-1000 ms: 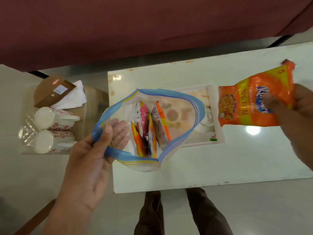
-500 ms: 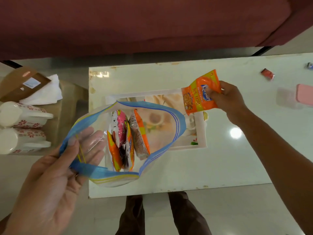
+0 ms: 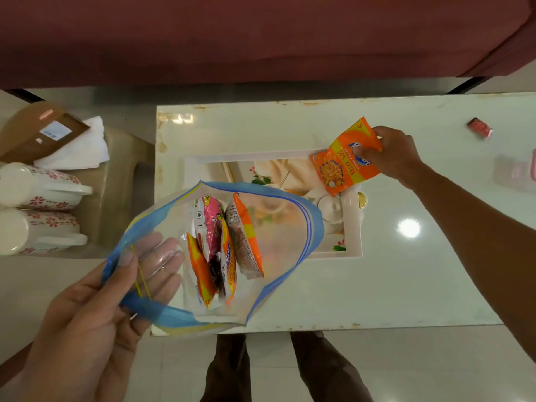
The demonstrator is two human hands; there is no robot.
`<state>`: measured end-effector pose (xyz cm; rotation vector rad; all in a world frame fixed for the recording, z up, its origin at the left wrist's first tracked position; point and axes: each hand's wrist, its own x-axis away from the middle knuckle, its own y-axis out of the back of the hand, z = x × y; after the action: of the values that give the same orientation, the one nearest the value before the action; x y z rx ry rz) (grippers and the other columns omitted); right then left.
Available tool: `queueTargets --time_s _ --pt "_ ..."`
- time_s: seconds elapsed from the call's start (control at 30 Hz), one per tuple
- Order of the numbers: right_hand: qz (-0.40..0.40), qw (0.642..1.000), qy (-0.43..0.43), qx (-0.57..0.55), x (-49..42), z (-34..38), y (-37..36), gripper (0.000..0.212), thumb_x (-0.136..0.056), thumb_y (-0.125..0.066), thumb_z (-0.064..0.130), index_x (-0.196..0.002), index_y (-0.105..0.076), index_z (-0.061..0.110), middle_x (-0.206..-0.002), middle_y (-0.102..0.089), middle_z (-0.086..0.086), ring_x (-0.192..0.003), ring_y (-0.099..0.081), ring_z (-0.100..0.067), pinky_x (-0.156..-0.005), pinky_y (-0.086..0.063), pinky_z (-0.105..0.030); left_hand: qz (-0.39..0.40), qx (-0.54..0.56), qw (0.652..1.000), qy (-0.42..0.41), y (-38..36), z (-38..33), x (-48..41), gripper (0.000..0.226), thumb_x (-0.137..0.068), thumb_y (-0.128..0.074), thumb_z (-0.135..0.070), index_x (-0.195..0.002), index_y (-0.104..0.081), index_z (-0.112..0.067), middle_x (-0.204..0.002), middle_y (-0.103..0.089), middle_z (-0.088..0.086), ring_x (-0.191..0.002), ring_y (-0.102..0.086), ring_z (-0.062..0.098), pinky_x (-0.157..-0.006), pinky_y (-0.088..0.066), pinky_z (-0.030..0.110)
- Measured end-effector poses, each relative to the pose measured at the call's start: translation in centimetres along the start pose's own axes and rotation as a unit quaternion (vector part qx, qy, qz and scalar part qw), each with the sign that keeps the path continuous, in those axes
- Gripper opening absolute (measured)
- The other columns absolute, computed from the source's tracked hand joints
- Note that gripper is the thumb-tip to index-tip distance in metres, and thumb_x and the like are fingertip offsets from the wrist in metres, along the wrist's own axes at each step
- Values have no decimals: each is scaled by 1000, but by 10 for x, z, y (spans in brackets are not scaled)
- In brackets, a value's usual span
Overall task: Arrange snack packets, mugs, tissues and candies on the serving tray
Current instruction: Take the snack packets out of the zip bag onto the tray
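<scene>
1. The right hand (image 3: 396, 153) pinches the orange snack packet (image 3: 346, 158) over the serving tray (image 3: 352, 250) at its two o'clock corner.
2. The left hand (image 3: 116, 288) pinches the zip bag (image 3: 275, 236) rim, holding it open at seven o'clock.
3. The packet looks light, crinkly and slippery; an edge grip suits it.

Right hand (image 3: 397, 153) grips orange packet (image 3: 345, 159) over tray (image 3: 352, 227) — left hand (image 3: 95, 309) holds bag (image 3: 278, 227)

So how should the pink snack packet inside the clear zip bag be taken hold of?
Pinch the top edge of the pink snack packet, coming down through the open mouth of the clear zip bag. It stands on end between orange packets, so only its top is free; left hand holds the mouth open.
</scene>
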<state>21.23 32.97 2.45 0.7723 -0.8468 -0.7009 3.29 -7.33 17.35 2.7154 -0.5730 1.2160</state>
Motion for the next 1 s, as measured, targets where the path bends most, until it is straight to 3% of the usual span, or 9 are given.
queueTargets --time_s 0.13,0.3,0.5,0.6,0.67,0.73,0.83,0.93,1.0 --pt "-39 996 -55 -66 9 -1 -3 45 -94 -58 43 -129 -58 16 -130 -63 -7 -116 -61 -26 -92 -52 -39 29 -14 999 -44 -10 -7 21 34 -85 -48 -31 -106 -69 -15 -93 -82 -2 -85 -78 9 -64 -60 17" --pt "-196 940 -107 -259 70 32 22 31 -84 -65 39 -113 -69 29 -121 -67 6 -111 -63 -15 -88 -53 -33 -20 -5 998 -61 -19 -10 35 29 -85 -60 -27 -100 -80 -13 -107 -80 7 -100 -76 18 -74 -61 23" --pt "-50 913 97 -393 215 143 72 22 -78 -72 52 -93 -73 36 -89 -76 9 -84 -71 -13 -80 -55 -22 -26 14 998 -53 -21 -13 40 25 -87 -60 -26 -94 -82 -16 -104 -80 8 -98 -77 19 -76 -62 26" --pt "62 922 179 -336 240 176 55 12 -85 -73 22 -90 -75 32 -87 -75 19 -80 -70 2 -71 -47 -3 -19 19 998 -53 -21 -14 44 25 -83 -62 -28 -95 -82 -19 -103 -81 6 -98 -77 19 -75 -62 26" --pt "161 923 216 -275 237 192 34 25 -88 -69 6 -94 -76 30 -91 -74 18 -87 -69 1 -75 -48 -7 -12 20 998 -52 -19 -15 46 27 -84 -62 -29 -98 -82 -17 -105 -80 6 -100 -76 20 -77 -62 26" --pt "217 924 307 -69 226 204 8 40 -86 -62 -2 -102 -73 32 -105 -70 17 -102 -61 -3 -85 -48 -19 -8 13 998 -54 -17 -15 47 30 -84 -62 -31 -103 -80 -16 -108 -80 6 -102 -76 21 -78 -62 27" --pt "212 849 451 178 212 221 -25 46 -74 -57 -8 -102 -71 26 -108 -66 4 -110 -55 -21 -83 -50 -36 4 -3 998 -69 -14 -16 49 31 -87 -61 -32 -109 -78 -17 -107 -80 3 -103 -76 19 -76 -62 26" --pt "195 794 505 276 204 235 -41 26 -69 -66 -9 -79 -70 15 -85 -68 -5 -84 -65 -28 -64 -50 -34 24 0 997 -76 -10 -17 49 27 -94 -58 -27 -108 -79 -17 -105 -81 2 -101 -76 16 -74 -61 23" --pt "200 779 510 306 200 237 -49 23 -82 -59 -5 -88 -68 15 -89 -67 -5 -87 -63 -30 -71 -45 -35 24 4 997 -75 -6 -19 47 25 -95 -57 -26 -107 -79 -19 -104 -81 2 -101 -76 15 -73 -60 22"
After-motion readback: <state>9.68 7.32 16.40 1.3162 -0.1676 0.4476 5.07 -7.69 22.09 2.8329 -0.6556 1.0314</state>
